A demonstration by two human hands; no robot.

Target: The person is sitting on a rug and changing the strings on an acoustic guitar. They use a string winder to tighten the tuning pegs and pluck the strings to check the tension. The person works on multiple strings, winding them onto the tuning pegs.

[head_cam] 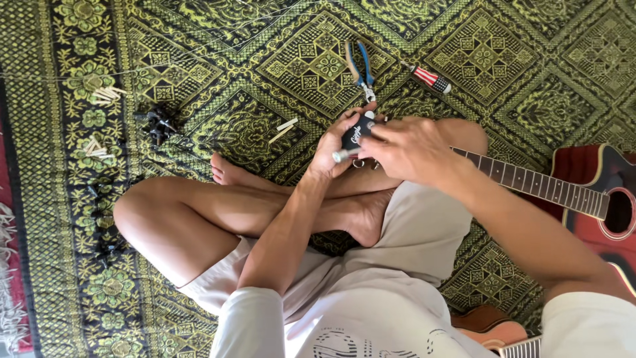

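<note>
Hands worked the guitar headstock [356, 132]: left hand [333, 147] clasped it, right hand [405, 149] pinched a tuning peg. Next move probably needed the pliers [358, 66] nearby.

Green and yellow patterned mat [199, 40] covering the floor — diamond and floral motifs, red fringed edge at left, soft daylight

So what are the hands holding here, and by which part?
Both hands hold the red guitar at its black headstock: the left hand cups it from the side, the right hand covers it from above.
</note>
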